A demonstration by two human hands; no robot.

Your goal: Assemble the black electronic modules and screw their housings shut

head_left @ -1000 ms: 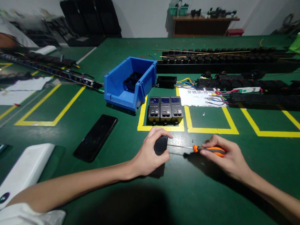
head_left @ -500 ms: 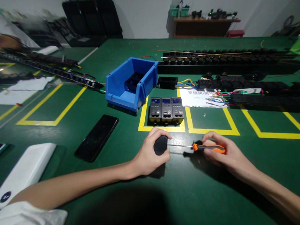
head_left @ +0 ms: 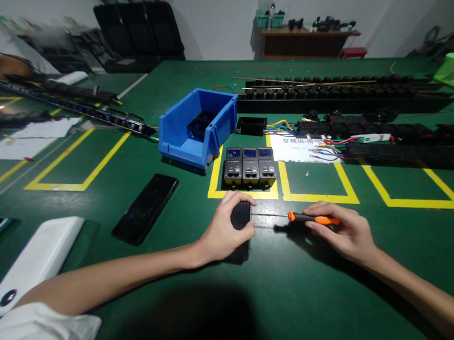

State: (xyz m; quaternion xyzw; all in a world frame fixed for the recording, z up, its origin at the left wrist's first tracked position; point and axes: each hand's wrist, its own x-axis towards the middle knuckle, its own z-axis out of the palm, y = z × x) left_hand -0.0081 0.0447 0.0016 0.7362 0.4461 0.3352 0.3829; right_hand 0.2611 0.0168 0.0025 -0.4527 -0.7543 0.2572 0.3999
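Note:
My left hand (head_left: 222, 230) is closed around a small black box-shaped module (head_left: 241, 216), thumb on the near side and fingers on the far side. In my right hand (head_left: 340, 227) is an orange and black screwdriver (head_left: 314, 219), gripped by its handle and lying nearly level. Its thin shaft points left, and the tip meets the module's right face; the exact contact point is too small to make out. Just beyond my left hand, three black modules (head_left: 250, 167) with small screens and ports stand side by side inside a yellow-taped outline.
A blue bin (head_left: 195, 126) with black parts stands beyond the modules. Left of my arm lie a black phone (head_left: 146, 208) and a white device (head_left: 39, 263). Black strips with wires (head_left: 368, 126) stretch across the right back. Another person's arm (head_left: 10, 66) shows at far left.
The fingers of my right hand have shifted on the screwdriver handle, and the handle appears turned. The module stays in my left hand, and the view has moved slightly.

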